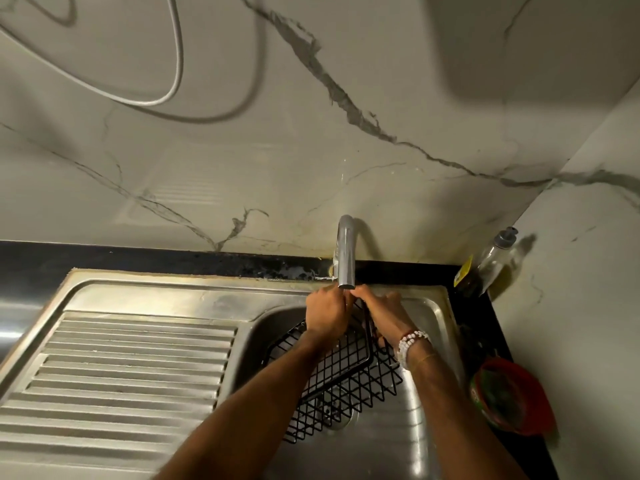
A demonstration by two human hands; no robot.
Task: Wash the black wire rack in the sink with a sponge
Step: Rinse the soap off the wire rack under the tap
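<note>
A black wire rack stands tilted in the steel sink basin, its upper edge raised toward the tap. My left hand grips that upper edge from the left, fingers closed. My right hand, with a white bead bracelet on the wrist, holds the same top edge from the right, just under the tap spout. No sponge shows in either hand; the palms are hidden. I cannot tell whether water runs from the spout.
A ribbed steel drainboard lies left of the basin. A soap pump bottle stands in the back right corner. A red bowl sits on the black counter right of the sink. Marble wall behind.
</note>
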